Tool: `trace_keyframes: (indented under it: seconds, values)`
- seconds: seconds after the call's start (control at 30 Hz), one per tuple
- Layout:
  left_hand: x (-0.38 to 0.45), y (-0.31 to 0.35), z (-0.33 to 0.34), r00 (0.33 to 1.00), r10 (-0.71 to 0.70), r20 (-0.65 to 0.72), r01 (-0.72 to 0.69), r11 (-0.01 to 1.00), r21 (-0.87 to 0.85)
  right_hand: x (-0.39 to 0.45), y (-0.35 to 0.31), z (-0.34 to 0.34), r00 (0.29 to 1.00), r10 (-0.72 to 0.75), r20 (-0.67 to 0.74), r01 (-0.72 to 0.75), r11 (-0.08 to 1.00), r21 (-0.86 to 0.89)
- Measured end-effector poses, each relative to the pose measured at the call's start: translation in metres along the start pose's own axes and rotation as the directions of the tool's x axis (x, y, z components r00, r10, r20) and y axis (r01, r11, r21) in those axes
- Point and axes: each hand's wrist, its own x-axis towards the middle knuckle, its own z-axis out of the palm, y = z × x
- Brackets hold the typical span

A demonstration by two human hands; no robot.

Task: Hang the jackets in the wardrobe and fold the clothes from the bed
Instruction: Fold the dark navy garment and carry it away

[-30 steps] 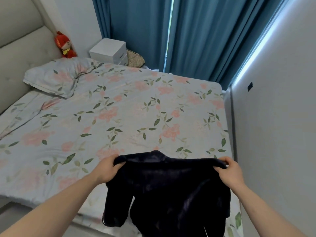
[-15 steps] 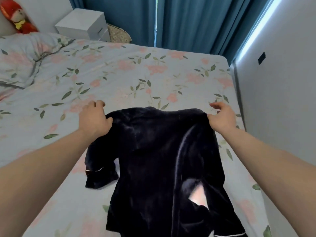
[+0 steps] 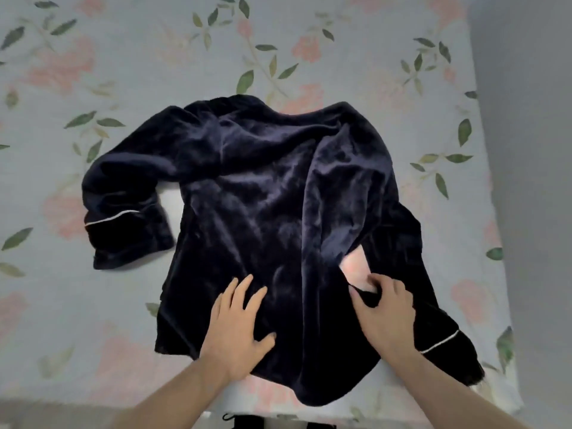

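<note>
Head view — left hand (image 3: 238, 328) flat on top (image 3: 263, 193), right hand (image 3: 383, 311) pinching it.

Both forearms (image 3: 173, 397) cut off below.

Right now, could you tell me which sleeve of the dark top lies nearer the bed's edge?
The right sleeve, its white-piped cuff beside the right hand; the left sleeve lies folded further up the bed.

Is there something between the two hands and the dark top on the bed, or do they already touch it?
Nothing visible stands between. The left hand rests flat on the dark top, and the right hand pinches a fold of its fabric. The top lies spread on the floral bed sheet.
</note>
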Motion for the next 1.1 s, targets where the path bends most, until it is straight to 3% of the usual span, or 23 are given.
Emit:
trace_keyframes:
  seconds: [0.2,0.3,0.43,0.57,0.63,0.7,0.77,0.83,0.9,1.03,1.1]
  values:
    - [-0.043,-0.011,0.051,0.993,0.055,-0.1,-0.052,0.998,0.032,-0.032,0.031,0.029,0.992,-0.043,0.116,0.054,0.994,-0.097]
    - [-0.048,-0.045,0.044,0.979,0.065,-0.192,-0.042,0.991,0.123,-0.033,0.05,0.013,0.989,0.114,0.097,-0.121,0.99,0.066]
    - [-0.048,-0.081,0.011,0.935,0.058,-0.35,-0.001,0.987,0.161,-0.034,0.068,-0.012,0.932,0.348,0.1,-0.362,0.882,0.303]
    - [-0.061,-0.082,-0.023,0.954,0.058,-0.295,-0.043,0.997,0.059,-0.045,0.072,-0.013,0.887,0.418,0.197,-0.454,0.866,0.208]
    - [-0.066,-0.091,-0.029,0.993,0.001,-0.114,-0.001,1.0,-0.001,-0.049,0.069,-0.007,0.897,0.387,0.214,-0.414,0.905,0.1]
    - [-0.068,-0.106,-0.031,0.991,-0.02,0.131,0.017,1.0,0.019,-0.05,0.055,-0.005,0.907,0.358,0.22,-0.385,0.918,0.094]
    - [-0.062,-0.115,-0.036,0.981,-0.036,0.19,0.036,0.999,0.005,-0.044,0.037,-0.002,0.95,0.279,0.138,-0.297,0.945,0.135]
    - [-0.049,-0.115,-0.051,0.982,-0.189,0.01,0.188,0.968,-0.168,-0.04,0.013,0.0,0.991,0.13,-0.032,-0.125,0.982,0.141]
    - [-0.027,-0.123,-0.072,0.895,-0.402,-0.193,0.309,0.872,-0.381,-0.038,-0.018,0.002,0.99,-0.08,-0.117,0.095,0.987,0.128]
    - [0.017,-0.148,-0.114,0.715,-0.618,-0.326,0.408,0.748,-0.523,-0.033,-0.071,0.024,0.924,-0.381,-0.013,0.38,0.919,0.109]
    - [0.037,-0.161,-0.128,0.638,-0.678,-0.364,0.477,0.72,-0.505,-0.026,-0.087,0.044,0.901,-0.417,0.115,0.416,0.909,0.035]
